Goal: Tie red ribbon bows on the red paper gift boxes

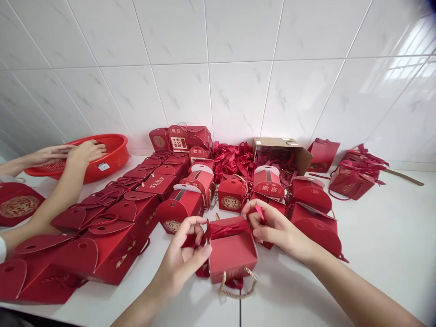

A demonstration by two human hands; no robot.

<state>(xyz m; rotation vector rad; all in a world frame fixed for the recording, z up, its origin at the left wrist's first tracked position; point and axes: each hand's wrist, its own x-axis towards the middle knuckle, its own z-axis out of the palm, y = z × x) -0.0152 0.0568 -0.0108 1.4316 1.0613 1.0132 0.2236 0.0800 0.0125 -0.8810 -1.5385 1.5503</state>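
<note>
A small red gift box (233,256) lies on the white counter in front of me, its gold rope handle (238,293) toward me. Across its top runs a dark red satin ribbon (229,229). My left hand (180,263) is at the box's left side, fingers curled round the ribbon there and thumb against the box edge. On the right, my right hand (277,229) pinches the ribbon's other end, and a brighter bit shows between thumb and fingers. The box's underside is hidden.
Rows of closed red boxes (112,227) fill the left. Upright boxes (180,204) stand ahead, before loose ribbons (233,159) and a cardboard carton (303,159). Another person's hands (81,152) reach into a red plastic basket (116,156). Ribbon-tied boxes (354,177) sit at right.
</note>
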